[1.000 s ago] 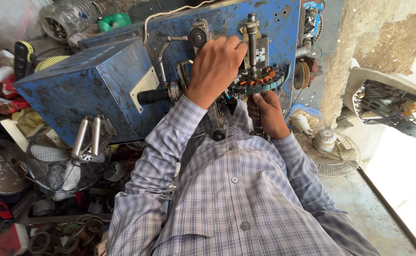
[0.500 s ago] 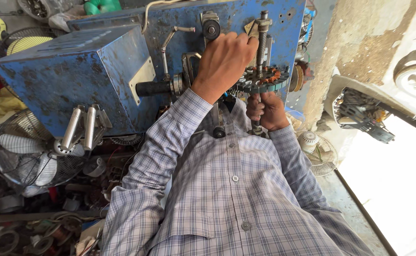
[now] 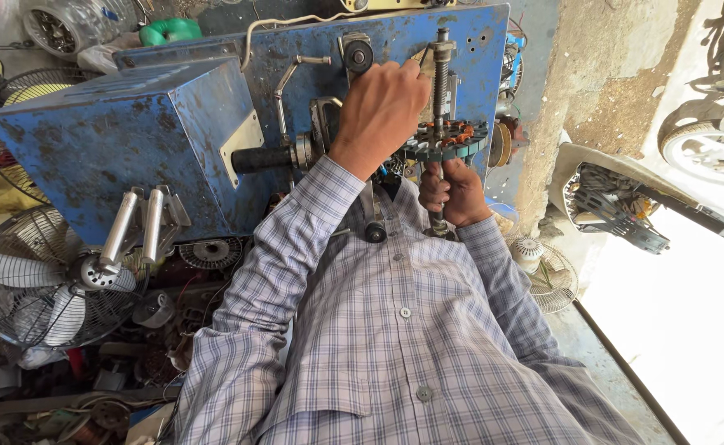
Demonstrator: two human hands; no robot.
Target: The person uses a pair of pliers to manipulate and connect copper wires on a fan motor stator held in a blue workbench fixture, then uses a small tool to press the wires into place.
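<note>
A blue metal winding machine (image 3: 131, 140) stands in front of me. A round stator (image 3: 448, 140) with copper coils sits on its threaded vertical spindle (image 3: 440, 82). My left hand (image 3: 378, 107) is raised against the machine's face just left of the stator. Its fingers are curled near the spindle, and what they grip is hidden. My right hand (image 3: 454, 194) is closed around the lower end of the spindle, right under the stator. A black crank handle (image 3: 263, 159) sticks out to the left of my left wrist.
A caged fan (image 3: 40, 288) and two metal rollers (image 3: 135, 227) sit at the lower left among motor parts and wire coils. A small white fan motor and guard (image 3: 539, 264) lie at the right by a rough wall (image 3: 592, 91). A vehicle wheel (image 3: 708, 148) shows at the far right.
The view has drifted, so the machine sits further right and larger in the frame. Both hands stay at the stator and spindle, and the right hand has come up closer under the stator.
</note>
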